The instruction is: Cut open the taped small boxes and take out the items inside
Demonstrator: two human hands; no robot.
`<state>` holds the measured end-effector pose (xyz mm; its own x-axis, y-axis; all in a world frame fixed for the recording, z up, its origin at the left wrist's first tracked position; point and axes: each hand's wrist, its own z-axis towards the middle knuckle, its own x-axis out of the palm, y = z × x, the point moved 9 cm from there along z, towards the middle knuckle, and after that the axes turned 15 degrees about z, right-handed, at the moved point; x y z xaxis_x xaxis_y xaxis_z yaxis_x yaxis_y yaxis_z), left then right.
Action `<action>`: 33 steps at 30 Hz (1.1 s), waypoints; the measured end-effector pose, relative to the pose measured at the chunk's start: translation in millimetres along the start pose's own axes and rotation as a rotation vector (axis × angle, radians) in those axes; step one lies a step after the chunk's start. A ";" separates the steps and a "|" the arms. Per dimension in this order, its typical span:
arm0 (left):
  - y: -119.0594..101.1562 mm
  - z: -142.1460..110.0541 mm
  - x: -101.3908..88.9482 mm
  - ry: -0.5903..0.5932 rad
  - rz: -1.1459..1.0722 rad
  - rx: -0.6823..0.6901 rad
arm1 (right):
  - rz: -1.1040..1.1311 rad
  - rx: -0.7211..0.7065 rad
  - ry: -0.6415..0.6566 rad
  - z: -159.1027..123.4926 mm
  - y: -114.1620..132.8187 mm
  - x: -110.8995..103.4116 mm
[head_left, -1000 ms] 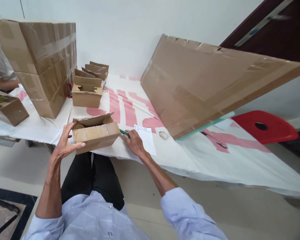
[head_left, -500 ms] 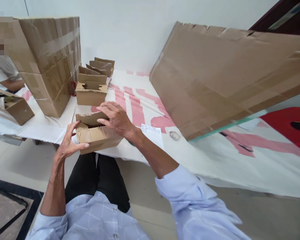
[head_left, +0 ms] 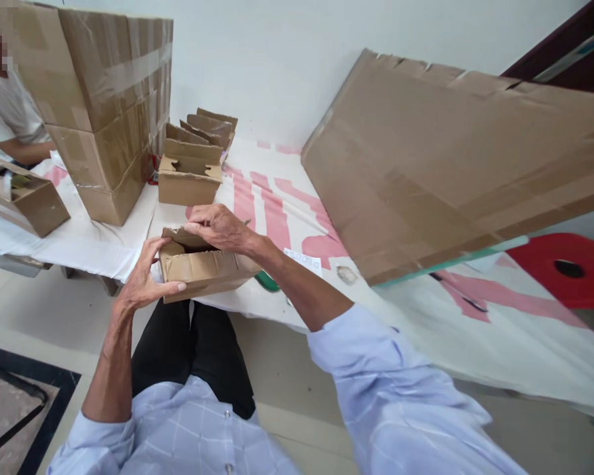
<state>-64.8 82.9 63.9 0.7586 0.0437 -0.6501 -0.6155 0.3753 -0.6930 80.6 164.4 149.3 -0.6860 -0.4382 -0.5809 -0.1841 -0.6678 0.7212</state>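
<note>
A small cardboard box (head_left: 210, 272) stands at the table's front edge with its top open. My left hand (head_left: 146, 277) grips its left end, thumb along the front wall and fingers at the far corner. My right hand (head_left: 220, 227) reaches across the box, its fingers curled onto the raised back flap (head_left: 175, 234). The inside of the box is dark, so its contents are hidden. Part of a green object (head_left: 267, 282) shows beside the box's right end, under my right forearm.
Several open cardboard boxes (head_left: 191, 188) stand in a row behind. Taped cartons (head_left: 113, 132) are stacked at left, near a co-worker's arm (head_left: 27, 152) and another open box (head_left: 34, 204). A large cardboard sheet (head_left: 440, 165) leans at right, by a red stool (head_left: 569, 264).
My right hand has shifted left along the back flap, its fingers now curled more tightly. The left hand keeps its hold on the box. The camera view has moved slightly.
</note>
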 end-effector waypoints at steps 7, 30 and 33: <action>-11.8 2.0 -5.9 -0.070 0.025 0.091 | 0.120 0.016 -0.043 3.4 -5.4 -1.6; 14.2 -5.9 4.0 0.138 -0.008 0.031 | -0.332 -0.238 -0.065 -124.9 62.6 25.3; 15.4 -7.7 4.8 0.165 -0.063 0.027 | -0.304 -0.261 -0.100 -139.4 63.4 32.6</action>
<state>-72.2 81.7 47.8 0.7486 -0.1324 -0.6496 -0.5602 0.3975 -0.7267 144.8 23.9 123.5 -0.6954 -0.1449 -0.7039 -0.2134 -0.8936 0.3948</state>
